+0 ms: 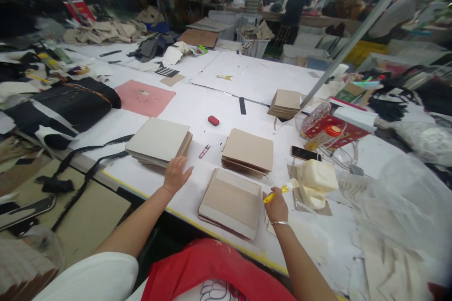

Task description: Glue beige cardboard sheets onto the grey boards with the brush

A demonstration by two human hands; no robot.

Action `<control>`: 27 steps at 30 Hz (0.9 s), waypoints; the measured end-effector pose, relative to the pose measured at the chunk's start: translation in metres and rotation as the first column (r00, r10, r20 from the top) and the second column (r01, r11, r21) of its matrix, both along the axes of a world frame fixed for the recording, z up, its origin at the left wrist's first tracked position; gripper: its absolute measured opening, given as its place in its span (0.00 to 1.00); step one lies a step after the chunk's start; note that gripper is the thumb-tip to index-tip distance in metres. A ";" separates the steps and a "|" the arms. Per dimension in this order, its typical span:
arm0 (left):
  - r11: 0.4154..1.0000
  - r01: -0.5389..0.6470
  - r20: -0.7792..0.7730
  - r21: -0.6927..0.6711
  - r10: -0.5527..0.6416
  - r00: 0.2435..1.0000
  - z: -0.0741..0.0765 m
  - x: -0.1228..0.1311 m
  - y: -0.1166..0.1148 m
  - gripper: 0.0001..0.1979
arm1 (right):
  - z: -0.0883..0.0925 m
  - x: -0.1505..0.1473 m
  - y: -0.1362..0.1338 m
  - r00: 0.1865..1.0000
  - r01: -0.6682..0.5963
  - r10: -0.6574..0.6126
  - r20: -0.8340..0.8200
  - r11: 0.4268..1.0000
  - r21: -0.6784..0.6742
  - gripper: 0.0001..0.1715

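My left hand [174, 176], thumb spread from the fingers, is at the near right corner of a stack of pale boards [158, 138]. Whether its fingertips press on the stack I cannot tell. In my right hand [277, 208] is a yellow-handled brush [285, 188], its pale bristles pointing right towards a cut-open whitish plastic jug [319, 176]. Between my hands lies a stack of flat panels [231, 202], the top one banded in beige and grey. Just behind it sits another pile of beige boards [248, 149].
Thread snips [204, 151] and a small red case [213, 120] lie mid-table. A phone [305, 153] rests behind the jug. A slanted metal pole [360, 33] rises at the right, near more stacked boards [285, 102]. A black bag [67, 106] lies left; people work in the background.
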State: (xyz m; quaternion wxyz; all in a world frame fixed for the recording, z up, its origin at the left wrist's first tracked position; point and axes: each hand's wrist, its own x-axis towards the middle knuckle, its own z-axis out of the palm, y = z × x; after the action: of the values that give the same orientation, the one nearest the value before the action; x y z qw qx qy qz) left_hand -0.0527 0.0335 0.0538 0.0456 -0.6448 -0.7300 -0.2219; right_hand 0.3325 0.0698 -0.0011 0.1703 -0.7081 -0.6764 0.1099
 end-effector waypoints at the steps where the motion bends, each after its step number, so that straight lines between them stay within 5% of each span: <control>1: 0.998 -0.034 -0.045 0.045 0.036 0.998 0.007 -0.018 -0.003 0.23 | 0.001 0.000 -0.004 0.998 -0.021 0.023 -0.050 0.999 0.039 0.21; 3: 0.996 -0.089 -0.131 0.011 0.090 0.987 0.016 -0.052 -0.004 0.30 | 0.006 -0.004 -0.014 0.990 -0.043 0.054 -0.129 0.995 0.086 0.20; 6: 0.981 -0.044 -0.211 -0.190 0.003 0.977 0.023 -0.084 0.001 0.27 | 0.018 -0.017 -0.026 0.981 -0.026 0.041 -0.192 0.996 0.083 0.18; 11: 0.929 0.168 -0.179 -0.331 -0.237 0.955 0.035 -0.076 -0.009 0.13 | 0.039 -0.031 -0.040 0.926 0.009 -0.006 -0.378 1.000 0.006 0.20; 15: 0.885 0.442 -0.172 -0.148 -0.463 0.870 0.044 -0.017 -0.038 0.16 | 0.060 -0.031 -0.052 0.841 0.075 -0.068 -0.537 0.997 -0.008 0.22; 18: 0.695 0.711 -0.141 -0.109 -0.718 0.681 0.033 0.052 -0.051 0.17 | 0.075 -0.028 -0.059 0.780 0.158 -0.116 -0.615 0.987 0.014 0.26; 21: 0.496 0.847 -0.122 -0.189 -0.868 0.481 0.008 0.122 -0.052 0.16 | 0.084 -0.021 -0.062 0.711 0.241 -0.177 -0.680 0.971 -0.001 0.28; 24: 0.320 0.896 -0.085 -0.309 -0.947 0.309 -0.021 0.172 -0.048 0.11 | 0.088 -0.008 -0.063 0.644 0.246 -0.200 -0.739 0.968 -0.048 0.26; 27: 0.244 0.900 -0.049 -0.362 -0.969 0.243 -0.039 0.195 -0.050 0.09 | 0.088 0.007 -0.064 0.608 0.238 -0.212 -0.765 0.968 -0.078 0.24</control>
State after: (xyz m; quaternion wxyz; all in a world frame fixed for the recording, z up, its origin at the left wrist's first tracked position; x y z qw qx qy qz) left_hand 0.1426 -0.0162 0.0145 -0.0855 -0.9753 -0.2029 -0.0195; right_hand 0.3399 0.0062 0.0866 0.4647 -0.6704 -0.4470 0.3671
